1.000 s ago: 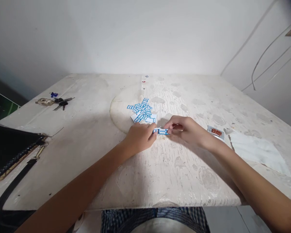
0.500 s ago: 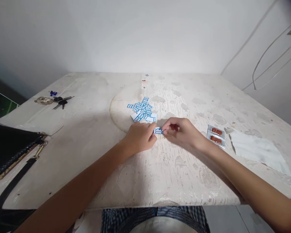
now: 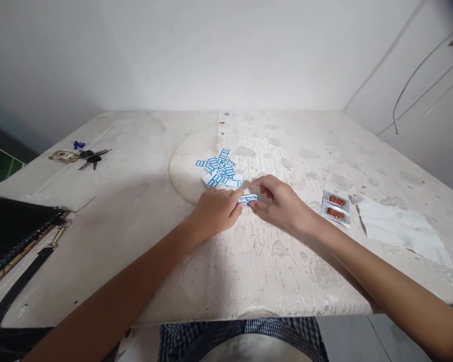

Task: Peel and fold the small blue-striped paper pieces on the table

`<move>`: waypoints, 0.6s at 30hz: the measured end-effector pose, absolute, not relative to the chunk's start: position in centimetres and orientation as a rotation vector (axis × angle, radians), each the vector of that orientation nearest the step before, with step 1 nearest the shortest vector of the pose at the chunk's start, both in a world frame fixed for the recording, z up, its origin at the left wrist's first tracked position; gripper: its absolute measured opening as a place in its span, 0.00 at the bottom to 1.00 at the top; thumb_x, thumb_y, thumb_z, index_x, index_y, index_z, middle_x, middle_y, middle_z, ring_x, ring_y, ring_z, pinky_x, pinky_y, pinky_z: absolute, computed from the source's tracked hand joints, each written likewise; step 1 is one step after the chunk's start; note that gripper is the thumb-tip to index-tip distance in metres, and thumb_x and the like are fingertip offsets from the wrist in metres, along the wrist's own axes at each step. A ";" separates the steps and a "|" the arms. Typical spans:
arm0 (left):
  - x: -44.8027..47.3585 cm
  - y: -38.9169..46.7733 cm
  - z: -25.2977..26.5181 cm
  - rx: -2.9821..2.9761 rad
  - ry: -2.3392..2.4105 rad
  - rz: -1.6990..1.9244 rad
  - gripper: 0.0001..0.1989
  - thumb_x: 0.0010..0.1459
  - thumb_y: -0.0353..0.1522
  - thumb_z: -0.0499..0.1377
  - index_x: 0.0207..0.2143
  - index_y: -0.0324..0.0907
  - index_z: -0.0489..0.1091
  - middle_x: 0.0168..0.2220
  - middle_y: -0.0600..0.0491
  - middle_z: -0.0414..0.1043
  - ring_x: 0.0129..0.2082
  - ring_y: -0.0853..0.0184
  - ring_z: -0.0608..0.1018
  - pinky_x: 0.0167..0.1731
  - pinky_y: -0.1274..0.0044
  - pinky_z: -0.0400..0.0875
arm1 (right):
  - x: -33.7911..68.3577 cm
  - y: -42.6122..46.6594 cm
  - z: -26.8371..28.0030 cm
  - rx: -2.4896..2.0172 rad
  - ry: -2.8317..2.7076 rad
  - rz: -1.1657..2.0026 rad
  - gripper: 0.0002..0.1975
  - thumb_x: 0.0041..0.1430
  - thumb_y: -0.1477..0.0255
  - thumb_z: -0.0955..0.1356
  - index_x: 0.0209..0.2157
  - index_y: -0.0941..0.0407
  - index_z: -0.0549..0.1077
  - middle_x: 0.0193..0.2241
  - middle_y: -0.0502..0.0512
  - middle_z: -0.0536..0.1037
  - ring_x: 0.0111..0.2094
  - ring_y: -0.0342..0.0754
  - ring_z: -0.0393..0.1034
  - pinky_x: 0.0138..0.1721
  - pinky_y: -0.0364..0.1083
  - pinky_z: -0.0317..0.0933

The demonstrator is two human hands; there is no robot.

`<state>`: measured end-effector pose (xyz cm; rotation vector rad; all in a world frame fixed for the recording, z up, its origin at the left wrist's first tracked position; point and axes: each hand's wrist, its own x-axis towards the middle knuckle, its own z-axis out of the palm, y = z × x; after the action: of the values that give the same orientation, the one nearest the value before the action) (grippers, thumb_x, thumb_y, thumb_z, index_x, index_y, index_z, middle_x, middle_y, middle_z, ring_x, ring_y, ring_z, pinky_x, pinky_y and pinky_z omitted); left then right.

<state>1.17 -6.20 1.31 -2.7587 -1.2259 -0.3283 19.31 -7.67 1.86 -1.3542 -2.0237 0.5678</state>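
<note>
Between thumb and forefinger, my left hand (image 3: 219, 208) pinches a small white paper piece (image 3: 248, 199) with blue outlined marks. My right hand (image 3: 277, 202) is at the piece's right end, its thumb close to the lower edge and its forefinger lifted away above. Whether that thumb touches the paper I cannot tell. Just beyond my left hand lies a loose pile of small blue-outlined paper cutouts (image 3: 221, 167), overlapping one another on a white sheet (image 3: 235, 179).
A blister pack (image 3: 335, 208) with two reddish tablets and a white cloth or paper (image 3: 403, 231) lie to the right. Keys (image 3: 92, 157) on a keyring and a small blue object (image 3: 78, 145) are at the left, behind a black bag (image 3: 20, 234).
My right forefinger and thumb have parted, where they pinched the paper's right end before. More of the piece shows now. My left hand keeps its hold.
</note>
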 end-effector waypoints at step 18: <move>1.9 -6.5 1.3 -2.711 -1.143 -0.273 0.10 0.61 0.33 0.44 0.31 0.38 0.62 0.25 0.52 0.69 0.26 0.67 0.71 0.27 0.75 0.56 | 19.2 -7.2 2.1 -1.207 -2.202 0.651 0.09 0.51 0.81 0.62 0.32 0.59 0.71 0.30 0.53 0.71 0.27 0.41 0.62 0.29 0.41 0.55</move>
<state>1.89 -6.50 1.32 -2.7111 -1.1430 -0.2726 19.22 -7.24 2.06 -1.2065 -2.2022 0.6512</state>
